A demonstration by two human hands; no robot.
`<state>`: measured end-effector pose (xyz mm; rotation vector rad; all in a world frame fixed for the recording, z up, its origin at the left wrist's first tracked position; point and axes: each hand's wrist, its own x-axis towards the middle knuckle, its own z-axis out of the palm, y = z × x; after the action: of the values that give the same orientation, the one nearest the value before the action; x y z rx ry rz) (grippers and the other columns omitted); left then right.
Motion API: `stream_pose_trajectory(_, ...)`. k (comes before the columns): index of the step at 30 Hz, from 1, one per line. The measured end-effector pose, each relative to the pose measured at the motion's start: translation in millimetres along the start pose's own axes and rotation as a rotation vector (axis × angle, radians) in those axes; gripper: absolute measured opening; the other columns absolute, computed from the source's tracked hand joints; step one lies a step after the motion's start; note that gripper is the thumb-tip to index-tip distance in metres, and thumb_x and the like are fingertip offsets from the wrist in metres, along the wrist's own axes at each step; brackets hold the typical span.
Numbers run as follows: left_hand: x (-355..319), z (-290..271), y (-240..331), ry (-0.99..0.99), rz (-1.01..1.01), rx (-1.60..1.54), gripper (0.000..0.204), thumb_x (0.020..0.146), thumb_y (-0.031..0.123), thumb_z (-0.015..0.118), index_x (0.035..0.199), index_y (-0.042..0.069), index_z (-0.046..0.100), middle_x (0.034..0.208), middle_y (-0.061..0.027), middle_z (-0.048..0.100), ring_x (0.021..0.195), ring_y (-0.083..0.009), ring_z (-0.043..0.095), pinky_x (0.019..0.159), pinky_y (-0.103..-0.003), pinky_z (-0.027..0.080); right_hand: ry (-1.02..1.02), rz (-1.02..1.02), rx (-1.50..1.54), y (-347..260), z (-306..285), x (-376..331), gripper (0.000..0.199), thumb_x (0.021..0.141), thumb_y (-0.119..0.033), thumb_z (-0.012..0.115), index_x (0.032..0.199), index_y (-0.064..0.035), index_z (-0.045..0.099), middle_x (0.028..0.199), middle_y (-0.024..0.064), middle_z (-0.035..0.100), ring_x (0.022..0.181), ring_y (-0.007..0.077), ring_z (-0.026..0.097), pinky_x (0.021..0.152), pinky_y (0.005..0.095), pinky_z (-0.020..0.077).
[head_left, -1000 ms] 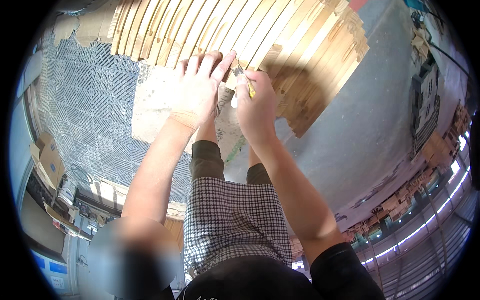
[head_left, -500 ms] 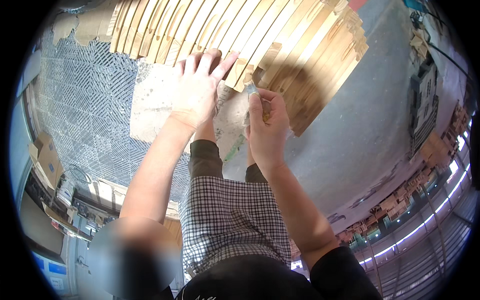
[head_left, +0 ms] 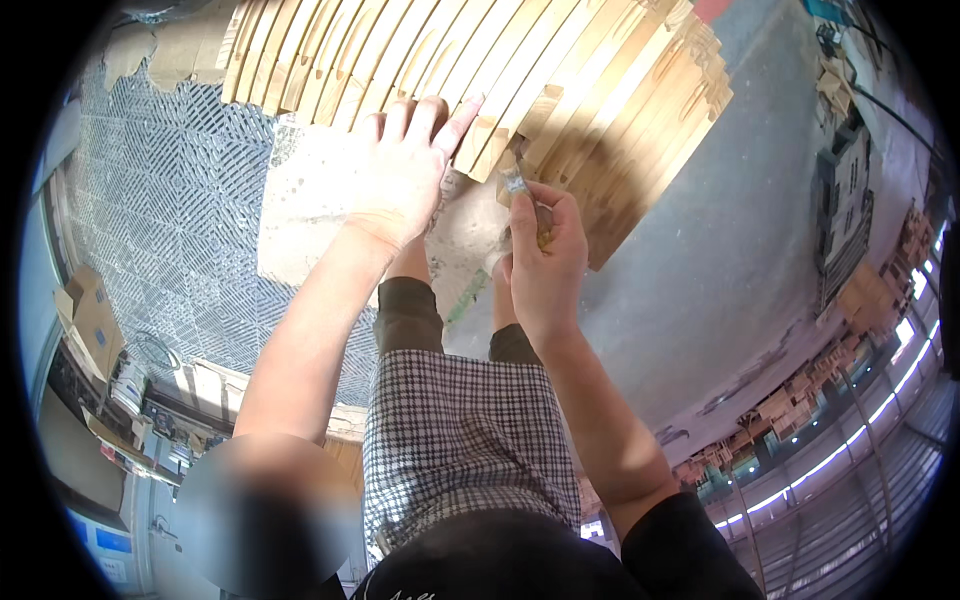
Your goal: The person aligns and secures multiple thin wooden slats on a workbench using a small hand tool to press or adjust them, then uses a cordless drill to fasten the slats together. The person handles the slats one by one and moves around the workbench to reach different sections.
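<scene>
A row of pale wooden slats (head_left: pixel 400 60) lies side by side across the top of the view, their near ends stepped. My left hand (head_left: pixel 400 180) rests with spread fingers on the near ends of the middle slats and grips nothing. Just right of it, my right hand (head_left: pixel 550 260) is closed around what looks like a small flat paintbrush (head_left: pixel 515 185), with a silvery band and a yellowish handle. Its tip meets the slat ends beside a dark gap in the row. My fingers hide most of the handle.
A pale, stained board (head_left: pixel 310 200) lies under the slats' near edge. Patterned matting (head_left: pixel 180 190) covers the floor at left, smooth grey floor (head_left: pixel 700 280) at right. A cardboard box (head_left: pixel 92 320) stands far left. Stacked wood pieces (head_left: pixel 780 420) line the right side.
My right hand has shifted slightly to the right with the paintbrush, whose tip has moved right along the slat ends. My left hand has barely moved.
</scene>
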<state>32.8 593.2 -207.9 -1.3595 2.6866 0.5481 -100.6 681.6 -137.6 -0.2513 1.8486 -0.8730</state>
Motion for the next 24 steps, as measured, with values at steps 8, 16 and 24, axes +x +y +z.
stream_pose_trajectory(8, -12.4, 6.1, 10.8, 0.081, 0.006, -0.005, 0.083, 0.080, 0.006, 0.062, 0.158, 0.017, 0.035, 0.136, -0.0118, 0.050, 0.130, -0.0300, 0.045, 0.107, -0.044, 0.034, 0.038, -0.060, -0.039, -4.6, -6.8, -2.9, 0.013, 0.104, -0.011, 0.058, 0.111, 0.0001, 0.058, 0.082, 0.0004, 0.062, 0.068, 0.0041, 0.054, 0.061, 0.0217, 0.0455)
stream_pose_trajectory(16, -21.2, 3.7, 20.9, 0.038, -0.020, -0.184, 0.091, 0.068, -0.003, 0.066, 0.153, 0.014, 0.040, 0.139, -0.0144, 0.048, 0.135, -0.0325, 0.044, 0.111, -0.046, 0.036, 0.072, -0.053, 0.017, -20.8, -1.0, -11.7, 0.013, 0.103, -0.011, 0.059, 0.111, -0.0002, 0.058, 0.084, 0.0006, 0.061, 0.066, 0.0025, 0.051, 0.058, 0.0204, 0.0423)
stream_pose_trajectory(24, -28.6, 8.5, 15.0, 0.077, -0.107, -0.457, 0.090, 0.067, -0.010, 0.062, 0.152, 0.003, 0.035, 0.138, -0.0190, 0.046, 0.128, -0.0376, 0.047, 0.108, -0.044, 0.044, 0.111, -0.149, -0.153, 4.2, 37.7, 27.1, 0.017, 0.100, -0.018, 0.063, 0.103, -0.0008, 0.067, 0.082, 0.0013, 0.065, 0.068, 0.0062, 0.056, 0.059, 0.0242, 0.0454)
